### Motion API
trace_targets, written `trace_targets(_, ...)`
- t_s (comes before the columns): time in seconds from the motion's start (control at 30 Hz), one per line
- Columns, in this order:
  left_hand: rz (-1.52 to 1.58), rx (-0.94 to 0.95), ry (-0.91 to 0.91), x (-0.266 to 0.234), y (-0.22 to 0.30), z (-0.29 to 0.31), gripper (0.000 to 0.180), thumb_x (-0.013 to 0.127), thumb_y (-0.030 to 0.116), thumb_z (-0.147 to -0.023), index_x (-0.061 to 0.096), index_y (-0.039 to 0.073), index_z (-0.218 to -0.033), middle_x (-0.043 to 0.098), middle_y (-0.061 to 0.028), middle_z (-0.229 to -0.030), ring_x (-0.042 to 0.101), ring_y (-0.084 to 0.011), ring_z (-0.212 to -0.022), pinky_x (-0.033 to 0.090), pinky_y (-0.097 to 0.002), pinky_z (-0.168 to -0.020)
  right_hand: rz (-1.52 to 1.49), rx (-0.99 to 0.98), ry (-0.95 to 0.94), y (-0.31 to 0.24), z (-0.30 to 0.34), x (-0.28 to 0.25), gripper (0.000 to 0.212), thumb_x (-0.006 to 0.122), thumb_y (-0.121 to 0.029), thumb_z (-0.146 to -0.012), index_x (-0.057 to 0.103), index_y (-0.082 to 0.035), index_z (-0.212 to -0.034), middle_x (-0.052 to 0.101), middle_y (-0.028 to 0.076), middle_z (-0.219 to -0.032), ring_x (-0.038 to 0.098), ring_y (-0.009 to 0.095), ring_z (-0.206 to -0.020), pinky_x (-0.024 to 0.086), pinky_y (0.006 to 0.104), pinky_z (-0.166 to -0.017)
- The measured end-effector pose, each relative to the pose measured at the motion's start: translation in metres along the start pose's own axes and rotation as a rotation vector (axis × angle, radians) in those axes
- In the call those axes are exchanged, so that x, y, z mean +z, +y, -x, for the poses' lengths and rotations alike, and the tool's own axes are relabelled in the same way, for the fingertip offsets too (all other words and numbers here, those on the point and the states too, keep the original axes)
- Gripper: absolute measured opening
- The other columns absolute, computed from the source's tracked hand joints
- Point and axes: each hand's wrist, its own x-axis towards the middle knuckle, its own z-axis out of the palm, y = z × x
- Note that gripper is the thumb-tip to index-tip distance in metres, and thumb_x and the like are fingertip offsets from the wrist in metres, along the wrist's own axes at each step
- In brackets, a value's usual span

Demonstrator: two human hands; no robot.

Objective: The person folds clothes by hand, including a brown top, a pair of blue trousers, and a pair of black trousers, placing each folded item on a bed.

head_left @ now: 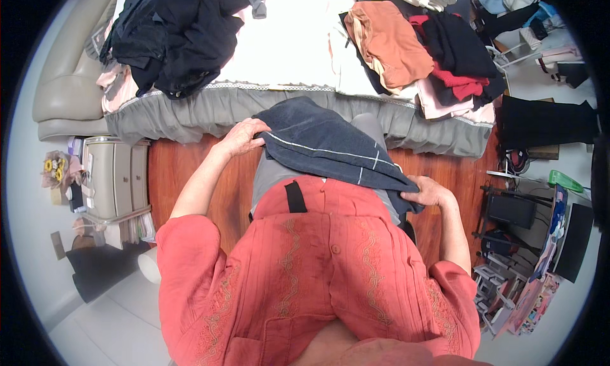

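While hands (242, 137) grip garment (311, 128), white lines (318, 150) show.

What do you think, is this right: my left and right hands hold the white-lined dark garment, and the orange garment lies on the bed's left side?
Not quite: the head view shows the orange garment on the right side of the bed. Your left hand and right hand do hold the white-lined dark garment.

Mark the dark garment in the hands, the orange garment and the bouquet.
Held dark garment (330, 132): head view, middle of the cloth.
Orange garment (391, 45): head view, middle of its upper side.
Bouquet (59, 168): head view, among its yellow flowers.
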Motion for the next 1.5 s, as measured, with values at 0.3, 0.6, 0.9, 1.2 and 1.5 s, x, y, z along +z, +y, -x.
trace_targets(0.3,-0.077,0.047,0.150,-0.020,0.005,-0.007,0.031,0.061,0.011,-0.083,0.062,0.002,-0.113,0.063,-0.0156,-0.117,0.056,-0.0330,-0.113,0.042,-0.0429,-0.101,0.090,0.109,-0.052,0.019,-0.006,0.004,0.045,0.067,-0.026,-0.079,0.059,-0.005,-0.119,0.068,0.020,-0.104,0.065,0.031,-0.098,0.049,0.0386,-0.085)
trace_targets(0.6,0.101,-0.068,0.910,-0.101,0.073,-0.031,0.018,0.058,0.013,-0.089,0.061,0.001,-0.103,0.064,-0.0205,-0.092,0.064,-0.0347,-0.085,0.050,-0.0378,-0.073,0.204,-0.226,0.737,0.001,0.023,-0.061,0.038,0.051,-0.010,-0.087,0.056,0.003,-0.122,0.064,0.024,-0.111,0.061,0.034,-0.107,0.044,0.0399,-0.096)
trace_targets(0.9,-0.144,0.035,0.619,-0.206,0.123,0.107,0.035,0.081,0.015,-0.058,0.059,0.002,-0.082,0.060,-0.0093,-0.075,0.062,-0.0251,-0.068,0.049,-0.0339,-0.062,-0.231,-0.510,0.756,-0.058,0.062,-0.089,0.050,0.065,-0.034,-0.087,0.060,0.010,-0.110,0.066,0.008,-0.094,0.059,0.013,-0.089,0.048,0.0311,-0.079)
trace_targets(1.2,-0.008,-0.343,0.121,-0.201,0.106,0.141,0.018,0.075,0.015,-0.069,0.065,0.001,-0.073,0.062,-0.0169,-0.065,0.066,-0.0290,-0.062,0.050,-0.0352,-0.061,-0.009,-0.132,-0.568,-0.080,0.012,-0.047,0.027,0.071,-0.023,-0.085,0.067,-0.001,-0.100,0.066,0.002,-0.080,0.057,0.011,-0.076,0.049,0.0283,-0.070)
trace_targets(1.5,-0.612,-0.221,0.699,-0.323,0.029,0.024,0.026,0.061,0.010,-0.072,0.067,0.004,-0.097,0.067,-0.0199,-0.096,0.064,-0.0343,-0.096,0.050,-0.0419,-0.084,0.284,-0.506,0.587,-0.123,-0.030,-0.217,0.021,0.060,-0.011,-0.079,0.066,0.000,-0.097,0.063,0.009,-0.075,0.054,0.015,-0.070,0.047,0.0333,-0.068)
